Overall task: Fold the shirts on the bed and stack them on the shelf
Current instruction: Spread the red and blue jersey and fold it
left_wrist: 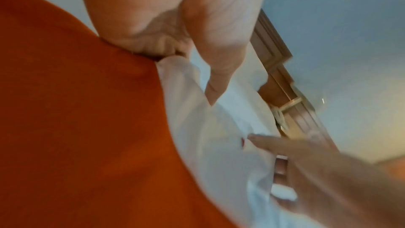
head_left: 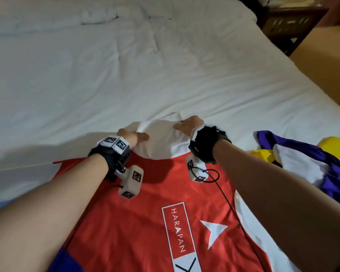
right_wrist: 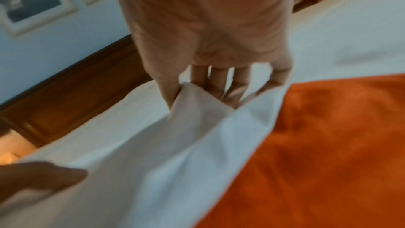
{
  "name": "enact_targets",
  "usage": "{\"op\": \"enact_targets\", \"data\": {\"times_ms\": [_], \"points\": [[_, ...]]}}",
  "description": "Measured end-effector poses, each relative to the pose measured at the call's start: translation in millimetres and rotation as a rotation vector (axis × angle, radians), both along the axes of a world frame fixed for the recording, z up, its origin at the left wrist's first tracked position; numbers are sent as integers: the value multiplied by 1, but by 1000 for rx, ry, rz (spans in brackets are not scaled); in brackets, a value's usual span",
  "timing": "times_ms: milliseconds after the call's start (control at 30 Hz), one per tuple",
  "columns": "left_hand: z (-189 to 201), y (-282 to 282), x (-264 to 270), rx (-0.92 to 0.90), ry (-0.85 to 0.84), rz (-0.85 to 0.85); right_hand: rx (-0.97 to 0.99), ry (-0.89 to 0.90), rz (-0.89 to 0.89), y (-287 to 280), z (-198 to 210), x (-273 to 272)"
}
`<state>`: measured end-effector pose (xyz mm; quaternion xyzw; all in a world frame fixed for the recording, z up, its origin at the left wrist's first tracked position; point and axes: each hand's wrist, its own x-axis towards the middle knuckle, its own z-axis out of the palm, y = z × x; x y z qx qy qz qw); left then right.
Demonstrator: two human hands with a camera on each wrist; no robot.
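Risk lies at the white upper edge of the red shirt (head_left: 145, 222), spread flat on the bed (head_left: 106, 75). Left hand (head_left: 133, 137) and right hand (head_left: 188, 124) each pinch that edge; uneven pulling could skew the fold or bunch the thin cloth.

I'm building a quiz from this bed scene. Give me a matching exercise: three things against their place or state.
Things:
1. red and white shirt
2. purple and yellow garment
3. left hand

Places or states:
A. crumpled at the bed's right edge
B. gripping white fabric
C. spread flat under both arms

Pairs: 1-C, 2-A, 3-B
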<state>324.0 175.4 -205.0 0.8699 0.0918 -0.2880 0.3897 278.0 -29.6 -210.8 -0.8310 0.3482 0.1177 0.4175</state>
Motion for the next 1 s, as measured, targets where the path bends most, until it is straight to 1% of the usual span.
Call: {"op": "enact_targets", "data": {"times_ms": [100, 133, 200, 233, 367, 433, 533, 667, 700, 767, 867, 933, 967, 1000], "points": [[-5, 3, 13, -184, -22, 92, 62, -241, -32, -9, -3, 10], [-8, 4, 15, -241, -34, 110, 87, -289, -40, -10, -3, 11], [-14, 7, 17, -300, -45, 113, 161, -324, -23, -9, -3, 13], [-17, 7, 16, -311, -58, 109, 159, -340, -15, -7, -3, 14], [-25, 10, 16, -357, -232, 170, 36, -400, -74, 1, -5, 14], [-29, 13, 16, -302, -284, 179, -19, -312, -58, 2, -5, 9], [-36, 15, 15, -204, -262, 127, -78, -78, 1, -6, -3, -7], [-39, 17, 16, -211, -265, 136, -152, 71, 110, -24, -5, -40], [-41, 17, 17, -209, -269, 136, -173, 74, 134, -28, -8, -48], [-42, 16, 17, -200, -275, 131, -210, 7, 118, -34, -15, -58], [-41, 14, 16, -185, -286, 134, -257, -142, -37, -28, -25, -63], [-34, 11, 13, -118, -337, 97, -354, -225, -93, -13, -29, -64], [-31, 11, 12, -91, -375, 73, -410, -267, -67, 0, -29, -66], [-26, 14, 10, -80, -406, 42, -458, -322, -5, 15, -28, -69]]}}
